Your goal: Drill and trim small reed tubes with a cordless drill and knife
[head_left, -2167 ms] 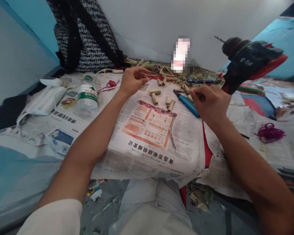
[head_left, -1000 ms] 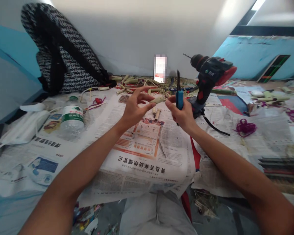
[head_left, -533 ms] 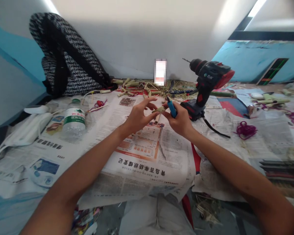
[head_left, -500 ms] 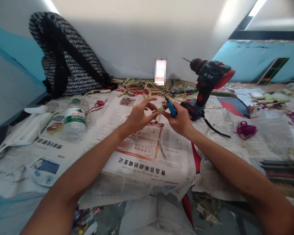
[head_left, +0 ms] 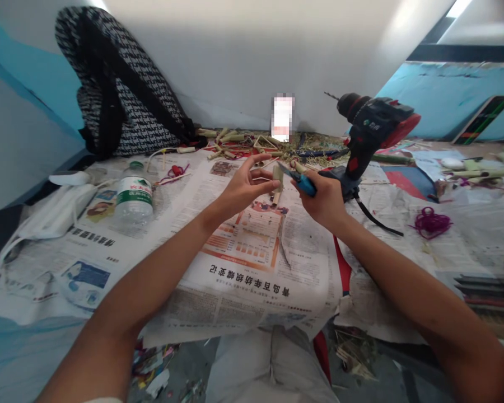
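Observation:
My left hand (head_left: 252, 182) pinches a short piece of pale green plant stalk (head_left: 278, 176) between its thumb and fingertips, with the piece upright above the newspaper (head_left: 243, 291). Wrapped round the blue handle of a utility knife (head_left: 306, 183), my right hand (head_left: 325, 201) is a little to the right of the stalk. The knife's blade points up and left toward the stalk, and I cannot tell if it touches. Just below the held piece shows another small tan stalk piece (head_left: 275, 198).
A cordless drill (head_left: 367, 131) stands upright beside my right hand. Cut stalks (head_left: 231, 137) and scraps lie along the back, near a propped phone (head_left: 282, 117). To the left are a water bottle (head_left: 135, 196), a white mask (head_left: 54, 215) and a patterned bag (head_left: 147, 106); purple cord (head_left: 432, 223) lies right.
My right hand has drawn the knife away to the right and turned it, so its blade shows. The stalk piece in my left hand has tipped from slanted to upright.

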Demonstrator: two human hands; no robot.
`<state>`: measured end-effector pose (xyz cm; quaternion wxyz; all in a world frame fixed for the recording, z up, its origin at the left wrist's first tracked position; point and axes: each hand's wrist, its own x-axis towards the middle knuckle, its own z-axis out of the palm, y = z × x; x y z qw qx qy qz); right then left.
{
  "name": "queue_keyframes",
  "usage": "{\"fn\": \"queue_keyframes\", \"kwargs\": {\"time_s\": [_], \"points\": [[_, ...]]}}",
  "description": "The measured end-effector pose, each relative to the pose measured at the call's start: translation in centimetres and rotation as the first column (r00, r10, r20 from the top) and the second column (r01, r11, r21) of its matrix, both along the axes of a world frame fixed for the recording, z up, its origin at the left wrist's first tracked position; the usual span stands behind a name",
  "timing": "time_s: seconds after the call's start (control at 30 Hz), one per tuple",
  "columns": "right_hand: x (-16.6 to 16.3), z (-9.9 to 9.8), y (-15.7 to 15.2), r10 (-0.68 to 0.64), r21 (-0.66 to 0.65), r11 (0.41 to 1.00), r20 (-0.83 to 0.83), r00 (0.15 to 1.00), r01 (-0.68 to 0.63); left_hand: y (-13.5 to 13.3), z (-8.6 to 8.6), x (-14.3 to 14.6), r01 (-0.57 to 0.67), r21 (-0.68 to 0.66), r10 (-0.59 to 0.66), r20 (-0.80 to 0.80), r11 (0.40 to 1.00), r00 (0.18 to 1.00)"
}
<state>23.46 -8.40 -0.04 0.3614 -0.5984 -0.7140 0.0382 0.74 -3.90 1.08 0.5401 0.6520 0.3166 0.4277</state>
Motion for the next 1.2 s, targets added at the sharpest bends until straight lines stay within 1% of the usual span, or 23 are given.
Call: {"fn": "queue_keyframes", "kwargs": {"time_s": [0.1, 0.17, 0.3, 0.43, 0.57, 0.63, 0.7, 0.77, 0.87, 0.93, 1.03, 1.1, 1.2], "points": [[0.4, 0.0, 0.1, -0.093, -0.007, 0.995, 0.206, 0.974, 0.096, 0.2, 0.1, -0.2, 0.009, -0.01, -0.008, 0.015, 1.0, 1.0], [0.5, 0.1, 0.1, -0.126, -0.009, 0.991, 0.276, 0.953, 0.134, 0.3, 0.1, -0.2, 0.037, -0.027, -0.036, 0.038, 0.999, 0.999], [0.4, 0.5, -0.2, -0.154, -0.021, 0.985, 0.367, 0.917, 0.174, 0.1, 0.0, -0.2, 0.079, -0.09, -0.074, 0.06, 0.993, 0.995], [0.8, 1.1, 0.2, -0.212, -0.02, 0.971, 0.386, 0.898, 0.238, 0.0, 0.1, -0.1, 0.087, -0.113, -0.08, 0.068, 0.99, 0.994], [2.6, 1.4, 1.3, -0.295, 0.014, 0.951, 0.323, 0.899, 0.308, -0.2, 0.0, 0.0, 0.08, -0.099, -0.075, 0.053, 0.992, 0.996], [3.5, 1.4, 1.8, -0.312, 0.036, 0.948, 0.29, 0.905, 0.315, -0.2, -0.1, 0.1, 0.074, -0.125, -0.067, 0.061, 0.989, 0.996], [3.8, 1.3, 2.1, -0.281, 0.055, 0.96, 0.261, 0.924, 0.276, -0.1, -0.2, 0.2, 0.056, -0.164, -0.043, 0.083, 0.985, 0.996], [3.5, 1.0, 2.0, -0.214, 0.053, 0.977, 0.254, 0.943, 0.208, 0.0, -0.2, 0.3, 0.026, -0.186, -0.01, 0.084, 0.982, 0.996], [2.2, 0.4, 1.6, -0.119, 0.007, 0.992, 0.292, 0.949, 0.123, 0.0, -0.2, 0.3, -0.019, -0.173, 0.029, 0.057, 0.985, 0.998], [1.5, 0.0, 1.3, -0.082, -0.021, 0.995, 0.326, 0.942, 0.094, -0.1, -0.2, 0.4, -0.017, -0.162, 0.028, 0.066, 0.987, 0.997], [0.9, -0.3, 1.1, -0.065, -0.05, 0.995, 0.365, 0.929, 0.09, -0.3, -0.4, 0.6, 0.002, -0.169, 0.015, 0.096, 0.986, 0.995], [0.9, -0.3, 1.1, -0.086, -0.05, 0.992, 0.391, 0.916, 0.115, -0.2, -0.6, 0.7, 0.005, -0.189, 0.015, 0.107, 0.982, 0.994], [1.1, -0.1, 1.6, -0.128, -0.025, 0.988, 0.421, 0.898, 0.152, -0.3, -0.7, 0.9, 0.01, -0.254, 0.023, 0.126, 0.967, 0.992]]}}
